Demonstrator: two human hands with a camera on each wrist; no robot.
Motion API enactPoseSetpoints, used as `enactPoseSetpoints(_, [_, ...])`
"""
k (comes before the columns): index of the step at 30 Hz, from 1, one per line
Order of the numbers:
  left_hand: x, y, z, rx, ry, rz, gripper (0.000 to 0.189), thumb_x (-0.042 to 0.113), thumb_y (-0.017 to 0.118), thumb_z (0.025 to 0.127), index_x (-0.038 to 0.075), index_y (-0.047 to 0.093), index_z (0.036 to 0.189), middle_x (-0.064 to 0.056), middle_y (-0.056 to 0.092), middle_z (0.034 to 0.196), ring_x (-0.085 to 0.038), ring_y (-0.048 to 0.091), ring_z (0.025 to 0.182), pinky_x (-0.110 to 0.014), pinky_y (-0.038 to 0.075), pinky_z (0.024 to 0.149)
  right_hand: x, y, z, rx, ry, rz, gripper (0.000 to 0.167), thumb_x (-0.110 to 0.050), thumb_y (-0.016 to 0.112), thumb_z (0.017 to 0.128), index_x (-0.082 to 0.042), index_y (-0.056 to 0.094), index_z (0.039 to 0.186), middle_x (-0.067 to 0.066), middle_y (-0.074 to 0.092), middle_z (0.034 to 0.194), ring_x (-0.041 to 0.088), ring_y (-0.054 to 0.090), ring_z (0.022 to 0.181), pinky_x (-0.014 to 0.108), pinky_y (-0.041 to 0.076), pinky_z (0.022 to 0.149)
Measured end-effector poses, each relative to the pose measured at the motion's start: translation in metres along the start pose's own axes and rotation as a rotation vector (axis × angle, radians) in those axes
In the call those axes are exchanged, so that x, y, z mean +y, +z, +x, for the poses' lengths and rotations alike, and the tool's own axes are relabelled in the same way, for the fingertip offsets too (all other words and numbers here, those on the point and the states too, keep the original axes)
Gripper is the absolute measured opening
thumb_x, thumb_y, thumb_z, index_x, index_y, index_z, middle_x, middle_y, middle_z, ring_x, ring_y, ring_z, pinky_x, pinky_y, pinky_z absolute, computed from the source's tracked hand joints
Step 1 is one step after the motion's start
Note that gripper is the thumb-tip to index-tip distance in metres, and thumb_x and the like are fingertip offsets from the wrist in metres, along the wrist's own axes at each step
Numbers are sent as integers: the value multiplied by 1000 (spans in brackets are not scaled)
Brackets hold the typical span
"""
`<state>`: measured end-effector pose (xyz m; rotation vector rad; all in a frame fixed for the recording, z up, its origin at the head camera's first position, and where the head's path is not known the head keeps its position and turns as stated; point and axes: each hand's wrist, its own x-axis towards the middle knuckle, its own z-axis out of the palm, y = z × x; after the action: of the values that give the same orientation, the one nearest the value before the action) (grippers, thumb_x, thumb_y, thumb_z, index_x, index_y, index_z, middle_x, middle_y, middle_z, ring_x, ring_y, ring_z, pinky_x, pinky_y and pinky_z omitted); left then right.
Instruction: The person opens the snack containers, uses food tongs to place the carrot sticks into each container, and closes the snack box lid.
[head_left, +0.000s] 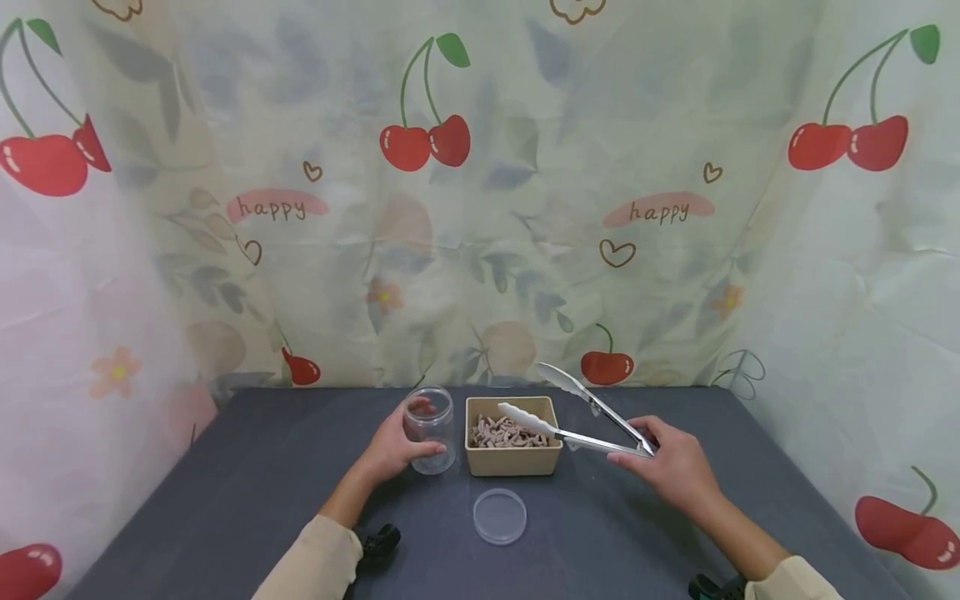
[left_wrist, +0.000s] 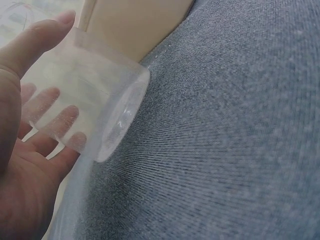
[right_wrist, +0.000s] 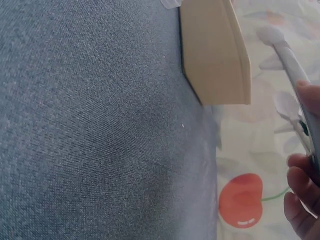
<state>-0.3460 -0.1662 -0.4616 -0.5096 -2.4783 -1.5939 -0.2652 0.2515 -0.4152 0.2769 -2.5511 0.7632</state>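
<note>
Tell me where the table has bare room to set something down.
The table is bare left of the left hand, between the lid and the right hand, and right of that hand. The middle is crowded: jar, box and lid are close together, one arm of the tongs over the box.

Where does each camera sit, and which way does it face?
Head: worn on the head, facing forward and down at the table, box and lid; both sleeves, left hand and right hand show.
Left wrist: on that wrist, facing the left hand and jar.
Right wrist: on that wrist, facing the right hand and tongs.
Both wrist views share the box and table.
</note>
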Motion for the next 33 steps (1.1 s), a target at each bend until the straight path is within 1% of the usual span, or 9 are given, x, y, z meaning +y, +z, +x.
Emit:
enactPoseSetpoints(4, [-1, 1, -1, -3, -4, -17, 77, 13, 90, 68, 2, 49, 132, -9, 61, 123, -31, 57, 100, -34, 46, 79, 1, 0, 0, -12, -27, -21, 55, -38, 88, 68, -8, 68, 111, 4, 68, 93, 15, 52, 71, 34, 41, 62])
enactPoseSetpoints(7, [-2, 1, -1, -1, 3, -19, 76, 13, 90, 68, 3, 49, 131, -9, 62, 122, -33, 57, 101, -33, 46, 79, 0, -2, 1, -34, -45, -35, 56, -37, 88, 68, -8, 69, 111, 6, 69, 97, 17, 54, 73, 35, 41, 63])
enactPoseSetpoints(10, [-1, 1, -1, 1, 1, -20, 77, 12, 90, 67, 3, 49, 131, -9, 62, 122, -32, 57, 100, -33, 46, 79, -3, -7, 5, -82, -61, -45, 56, -39, 87, 69, -8, 70, 113, 7, 69, 101, 18, 55, 77, 35, 42, 64])
enactPoseSetpoints(13, [0, 0, -1, 1, -2, -19, 78, 12, 90, 67, 1, 49, 132, -9, 61, 122, -28, 57, 97, -34, 46, 78, -7, -14, 12, -150, -79, -48, 56, -41, 85, 72, -7, 69, 115, 7, 69, 104, 17, 55, 79, 35, 43, 65])
enactPoseSetpoints(17, [0, -1, 0, -5, -3, -19, 78, 12, 90, 68, 1, 48, 133, -9, 61, 123, -24, 57, 94, -33, 46, 77, -11, -24, 20, -226, -110, -37, 55, -42, 81, 76, -6, 68, 116, 6, 68, 103, 15, 55, 78, 36, 44, 66])
enactPoseSetpoints(22, [0, 0, -1, -13, -4, -29, 78, 11, 90, 68, 0, 47, 133, -10, 60, 123, -26, 57, 99, -33, 46, 79, -13, -33, 27, -280, -142, -22, 57, -43, 79, 79, -5, 66, 119, 5, 68, 102, 13, 53, 76, 33, 44, 64])
enactPoseSetpoints(25, [-1, 0, -1, -13, -4, -27, 78, 12, 89, 68, 0, 47, 133, -10, 60, 124, -26, 57, 99, -34, 46, 80, -13, -38, 30, -283, -154, -19, 55, -42, 79, 79, -6, 67, 119, 5, 68, 102, 13, 54, 76, 34, 44, 64])
enactPoseSetpoints(28, [-2, 1, -1, -10, -3, -21, 78, 13, 89, 69, 1, 47, 133, -10, 60, 123, -24, 57, 98, -34, 46, 79, -15, -43, 33, -268, -167, -28, 51, -41, 80, 79, -7, 68, 117, 4, 69, 101, 14, 56, 79, 35, 45, 66])
enactPoseSetpoints(33, [-2, 1, -1, -5, -12, -18, 76, 13, 90, 68, 5, 49, 132, -8, 61, 123, -24, 56, 96, -35, 46, 78, -21, -48, 36, -199, -172, -46, 46, -38, 82, 77, -10, 70, 112, 2, 69, 96, 15, 56, 78, 36, 45, 66])
